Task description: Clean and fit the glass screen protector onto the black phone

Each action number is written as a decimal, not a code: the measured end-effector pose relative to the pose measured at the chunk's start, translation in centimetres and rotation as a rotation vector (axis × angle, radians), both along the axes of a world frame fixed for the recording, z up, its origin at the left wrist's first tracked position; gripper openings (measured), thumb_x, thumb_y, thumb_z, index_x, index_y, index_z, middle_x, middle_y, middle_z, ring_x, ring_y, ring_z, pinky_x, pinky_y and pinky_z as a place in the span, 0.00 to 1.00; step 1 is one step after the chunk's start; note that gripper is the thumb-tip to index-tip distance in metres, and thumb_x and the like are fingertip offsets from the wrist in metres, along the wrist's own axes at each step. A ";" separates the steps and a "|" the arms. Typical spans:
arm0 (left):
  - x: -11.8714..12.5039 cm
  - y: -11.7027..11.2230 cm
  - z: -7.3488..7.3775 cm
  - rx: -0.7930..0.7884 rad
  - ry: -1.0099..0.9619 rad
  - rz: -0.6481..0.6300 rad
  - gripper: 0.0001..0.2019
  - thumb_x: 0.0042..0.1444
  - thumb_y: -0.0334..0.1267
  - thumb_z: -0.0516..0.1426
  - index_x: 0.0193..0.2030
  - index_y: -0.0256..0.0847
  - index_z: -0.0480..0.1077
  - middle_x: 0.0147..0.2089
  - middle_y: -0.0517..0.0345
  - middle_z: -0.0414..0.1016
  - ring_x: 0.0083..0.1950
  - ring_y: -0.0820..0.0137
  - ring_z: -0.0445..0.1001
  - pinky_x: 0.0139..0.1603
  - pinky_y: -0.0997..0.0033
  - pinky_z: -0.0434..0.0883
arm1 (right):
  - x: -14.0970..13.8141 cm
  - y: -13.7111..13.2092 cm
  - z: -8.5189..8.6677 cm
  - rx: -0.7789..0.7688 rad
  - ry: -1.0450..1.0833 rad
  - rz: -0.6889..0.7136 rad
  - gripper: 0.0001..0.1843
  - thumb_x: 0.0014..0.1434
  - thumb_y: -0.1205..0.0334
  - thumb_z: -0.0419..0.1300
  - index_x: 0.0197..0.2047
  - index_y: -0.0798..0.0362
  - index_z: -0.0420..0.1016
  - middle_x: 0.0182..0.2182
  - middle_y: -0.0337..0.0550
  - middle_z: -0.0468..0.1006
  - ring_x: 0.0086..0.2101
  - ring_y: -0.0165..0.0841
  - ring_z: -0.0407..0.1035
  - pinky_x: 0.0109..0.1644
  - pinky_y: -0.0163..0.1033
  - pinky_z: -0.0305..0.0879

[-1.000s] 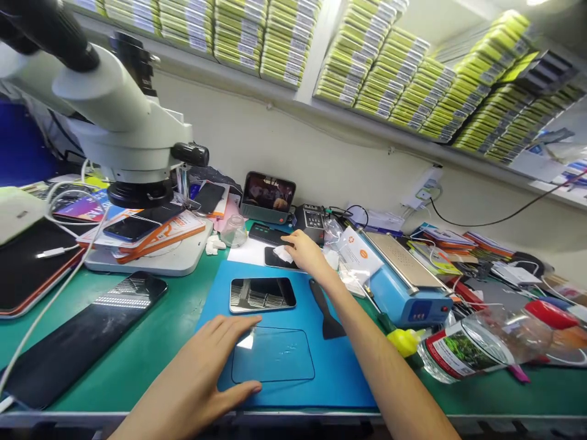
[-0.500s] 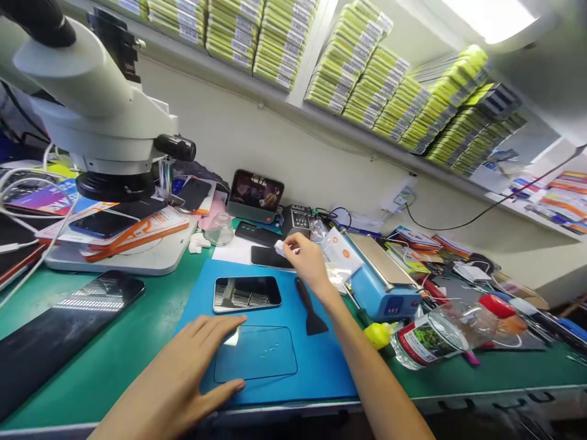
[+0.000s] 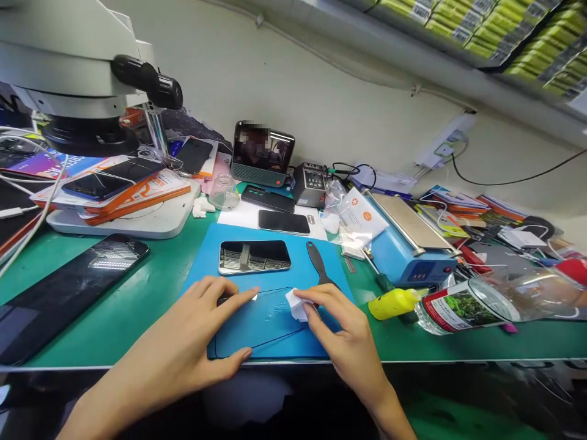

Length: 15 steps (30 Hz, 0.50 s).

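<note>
A clear phone glass panel (image 3: 270, 315) with a thin dark edge and small wet-looking marks lies on the blue mat (image 3: 202, 256). My left hand (image 3: 202, 324) spans its left end, index finger along the far edge and thumb at the near edge. My right hand (image 3: 343, 324) pinches a folded white tissue (image 3: 296, 304) at the panel's right end; whether it touches the glass I cannot tell. Beyond the panel lies a phone (image 3: 255, 256), its dark face up. A black scraper (image 3: 316, 260) lies to the right, its blade partly behind my right hand.
Right of the mat are a yellow bottle (image 3: 392, 304), a large plastic bottle (image 3: 472, 302) on its side and a blue flat-topped machine (image 3: 408, 250). A microscope (image 3: 92, 85) overhangs the left. At the back stand a screen device (image 3: 261, 153) and a glass jar (image 3: 224, 192).
My right hand has come back from beyond the phone with the white tissue, down to the glass panel's right end. My left hand stays at the panel's left end. The camera view has tilted down.
</note>
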<state>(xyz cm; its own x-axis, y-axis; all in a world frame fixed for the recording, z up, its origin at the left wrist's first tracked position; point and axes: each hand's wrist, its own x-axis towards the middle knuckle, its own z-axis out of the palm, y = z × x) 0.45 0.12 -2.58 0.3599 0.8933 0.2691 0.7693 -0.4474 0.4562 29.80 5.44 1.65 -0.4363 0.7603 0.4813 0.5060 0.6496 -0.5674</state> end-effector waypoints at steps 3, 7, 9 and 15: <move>0.0 -0.1 0.4 -0.034 0.033 -0.007 0.40 0.69 0.46 0.65 0.82 0.64 0.54 0.67 0.56 0.71 0.67 0.56 0.72 0.68 0.51 0.75 | 0.2 0.2 -0.2 -0.003 -0.007 0.044 0.15 0.75 0.67 0.65 0.60 0.44 0.84 0.46 0.39 0.85 0.45 0.30 0.83 0.50 0.32 0.80; 0.2 -0.2 0.8 -0.035 0.083 -0.006 0.39 0.69 0.45 0.64 0.83 0.63 0.54 0.68 0.55 0.69 0.67 0.55 0.70 0.67 0.51 0.74 | 0.3 1.0 -0.2 0.061 -0.044 0.058 0.11 0.76 0.66 0.65 0.57 0.46 0.86 0.44 0.40 0.83 0.43 0.31 0.81 0.48 0.36 0.78; 0.4 -0.3 0.9 -0.018 0.106 0.005 0.39 0.69 0.45 0.63 0.83 0.61 0.53 0.68 0.54 0.69 0.67 0.55 0.69 0.68 0.50 0.73 | 0.2 1.4 -0.2 0.104 -0.075 0.054 0.09 0.76 0.65 0.65 0.54 0.47 0.86 0.44 0.42 0.83 0.43 0.34 0.80 0.49 0.39 0.76; 0.9 -0.3 1.0 0.034 0.176 0.031 0.39 0.69 0.42 0.61 0.84 0.56 0.53 0.70 0.52 0.67 0.69 0.53 0.67 0.69 0.48 0.71 | -0.2 2.2 -0.7 0.173 -0.156 0.089 0.06 0.76 0.65 0.66 0.51 0.49 0.85 0.47 0.43 0.86 0.47 0.36 0.79 0.55 0.44 0.72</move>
